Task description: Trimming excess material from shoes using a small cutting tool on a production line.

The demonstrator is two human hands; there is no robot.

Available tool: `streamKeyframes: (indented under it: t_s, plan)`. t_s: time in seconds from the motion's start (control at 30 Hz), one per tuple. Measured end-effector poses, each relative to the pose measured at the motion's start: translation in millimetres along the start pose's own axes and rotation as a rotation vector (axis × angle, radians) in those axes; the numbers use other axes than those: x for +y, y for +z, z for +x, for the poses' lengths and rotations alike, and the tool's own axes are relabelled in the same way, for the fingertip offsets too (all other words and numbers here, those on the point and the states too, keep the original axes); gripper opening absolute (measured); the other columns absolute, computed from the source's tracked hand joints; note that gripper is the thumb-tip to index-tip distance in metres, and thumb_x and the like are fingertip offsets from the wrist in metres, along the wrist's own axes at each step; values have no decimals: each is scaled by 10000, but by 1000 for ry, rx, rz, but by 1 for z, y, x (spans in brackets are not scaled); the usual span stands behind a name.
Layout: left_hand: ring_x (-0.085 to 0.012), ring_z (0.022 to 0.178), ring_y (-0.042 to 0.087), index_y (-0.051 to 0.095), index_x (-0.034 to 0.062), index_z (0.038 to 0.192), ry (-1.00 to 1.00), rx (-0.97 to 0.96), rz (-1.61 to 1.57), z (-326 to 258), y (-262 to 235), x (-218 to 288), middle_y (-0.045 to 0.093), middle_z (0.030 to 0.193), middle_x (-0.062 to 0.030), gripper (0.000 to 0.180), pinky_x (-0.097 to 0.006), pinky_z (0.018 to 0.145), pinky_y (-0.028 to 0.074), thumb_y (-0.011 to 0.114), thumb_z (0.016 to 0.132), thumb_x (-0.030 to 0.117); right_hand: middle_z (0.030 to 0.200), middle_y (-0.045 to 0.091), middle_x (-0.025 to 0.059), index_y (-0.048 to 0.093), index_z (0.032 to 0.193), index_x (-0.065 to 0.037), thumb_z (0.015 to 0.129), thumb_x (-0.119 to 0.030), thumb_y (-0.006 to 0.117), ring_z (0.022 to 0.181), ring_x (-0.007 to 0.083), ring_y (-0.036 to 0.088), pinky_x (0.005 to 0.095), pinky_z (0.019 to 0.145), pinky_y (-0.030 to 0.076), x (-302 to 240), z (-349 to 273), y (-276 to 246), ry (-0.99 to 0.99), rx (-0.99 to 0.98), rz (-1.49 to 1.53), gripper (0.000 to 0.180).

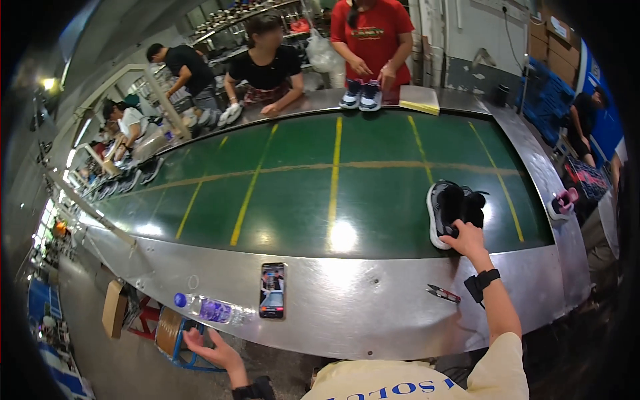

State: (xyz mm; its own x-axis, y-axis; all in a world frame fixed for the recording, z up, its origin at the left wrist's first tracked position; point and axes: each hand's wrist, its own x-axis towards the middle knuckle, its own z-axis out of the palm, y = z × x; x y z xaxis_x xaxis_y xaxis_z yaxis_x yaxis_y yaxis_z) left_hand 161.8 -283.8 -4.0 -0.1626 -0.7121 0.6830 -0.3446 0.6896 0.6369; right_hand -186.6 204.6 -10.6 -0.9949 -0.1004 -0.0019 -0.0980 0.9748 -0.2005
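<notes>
My right hand [467, 239] reaches over the green belt [380, 200]. Its fingers close on the near end of a black shoe [448, 203] that leans on its side with its white sole facing left. A second black shoe [474, 208] is right beside it, partly hidden; whether my fingers touch that one too, I cannot tell. My left hand [212, 348] is low on the left, off the metal table edge, fingers apart and holding nothing. Closest to it lies a clear water bottle [210, 309] with a purple label and cap. Red-handled thread snips [443, 293] lie below my right hand.
A phone [273, 291] with its screen lit lies on the metal border [347, 287]. Across the belt, a person in red handles a pair of sneakers [361, 97] near a yellow-edged stack [420, 100]. A pink-lined shoe [563, 203] sits at the right. More shoes [133, 180] line the far left.
</notes>
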Motion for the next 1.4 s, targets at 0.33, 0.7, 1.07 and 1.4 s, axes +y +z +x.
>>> streamKeyframes:
  t_s: [0.33, 0.7, 1.07, 1.4]
  plan:
    - [-253, 1147, 463, 361, 1, 1301, 242, -817, -543, -65, 75, 137, 484, 1232, -152, 654, -371, 976, 367, 692, 748, 109, 745, 622, 114, 649, 799, -83, 630, -510, 725, 744, 301, 611, 389, 646, 483, -86, -47, -61, -361, 132, 245, 466]
    - [-178, 864, 624, 641, 61, 1043, 1, -1254, -594, -73, 167, 175, 662, 936, -94, 475, -305, 784, 484, 776, 677, 332, 738, 516, 151, 606, 745, -98, 538, -458, 767, 711, 316, 553, 409, 579, 468, -159, -162, 12, -737, 22, 239, 445]
    - [-169, 677, 642, 603, 1, 936, -1184, -1400, -1059, -72, 204, 150, 651, 820, -88, 241, -297, 631, 555, 664, 834, 211, 746, 502, 120, 591, 771, -89, 569, -458, 766, 735, 276, 547, 370, 580, 464, -160, -167, 16, -703, -39, 224, 456]
    - [-151, 749, 635, 603, 14, 966, -1087, -1373, -938, -66, 201, 155, 650, 855, -67, 188, -287, 722, 540, 628, 861, 168, 771, 537, 123, 611, 848, -85, 618, -425, 754, 753, 287, 560, 360, 624, 463, -152, -167, 0, -678, -92, 322, 435]
